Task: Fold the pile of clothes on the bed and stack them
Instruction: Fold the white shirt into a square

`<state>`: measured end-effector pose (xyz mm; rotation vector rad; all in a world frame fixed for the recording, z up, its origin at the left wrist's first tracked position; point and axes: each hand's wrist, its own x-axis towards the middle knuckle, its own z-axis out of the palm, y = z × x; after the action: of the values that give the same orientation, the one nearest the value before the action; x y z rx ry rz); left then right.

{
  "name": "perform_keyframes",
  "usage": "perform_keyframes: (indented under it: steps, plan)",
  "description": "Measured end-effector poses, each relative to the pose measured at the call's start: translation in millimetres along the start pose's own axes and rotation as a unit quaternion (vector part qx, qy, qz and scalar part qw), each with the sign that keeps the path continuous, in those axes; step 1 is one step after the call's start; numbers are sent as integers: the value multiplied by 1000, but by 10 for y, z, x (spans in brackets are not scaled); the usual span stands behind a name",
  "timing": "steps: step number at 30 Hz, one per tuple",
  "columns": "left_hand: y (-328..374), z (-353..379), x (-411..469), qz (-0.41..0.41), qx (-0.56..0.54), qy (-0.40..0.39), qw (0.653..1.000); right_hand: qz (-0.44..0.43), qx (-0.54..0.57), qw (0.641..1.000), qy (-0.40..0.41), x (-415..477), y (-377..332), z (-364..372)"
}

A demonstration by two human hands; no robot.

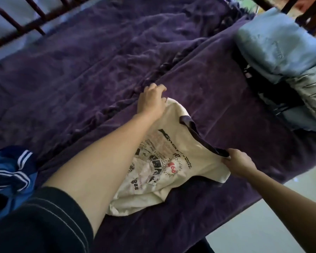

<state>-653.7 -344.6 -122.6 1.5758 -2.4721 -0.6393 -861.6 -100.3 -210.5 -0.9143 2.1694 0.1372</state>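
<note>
Cream T-shirt (173,157) lies between left hand (151,102) and right hand (239,163), fingers (227,158) pinching shoulders.

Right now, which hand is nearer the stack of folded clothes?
Right. The right hand, gripping the white T-shirt, is closer to the stack of folded clothes; the left hand, at the shirt's other shoulder, is farther.

blue garment (7,177) and folded stack (274,42), both partly past the edges
</note>
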Motion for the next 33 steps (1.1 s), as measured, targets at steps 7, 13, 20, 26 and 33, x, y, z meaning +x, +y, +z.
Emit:
perform_keyframes:
  steps: [7,13,20,26,33]
  plan:
    - [-1224,-100,-1095,-239,-26,-52,969,-50,-144,988,-5,274,-675,-86]
    - [-2424,-43,-2313,-450,-7,-68,890,-271,-147,950,39,501,-2203,143]
    - [-3531,210,-2669,-681,-138,116,710,-278,-104,954,23,982,-3334,1015]
    - [-3654,96,-2436,-600,-268,277,701,-259,-29,963,73,727,-3182,1082]
    - [-4042,-558,-1566,-469,-295,359,751,-281,86,930,219,979,-3759,490]
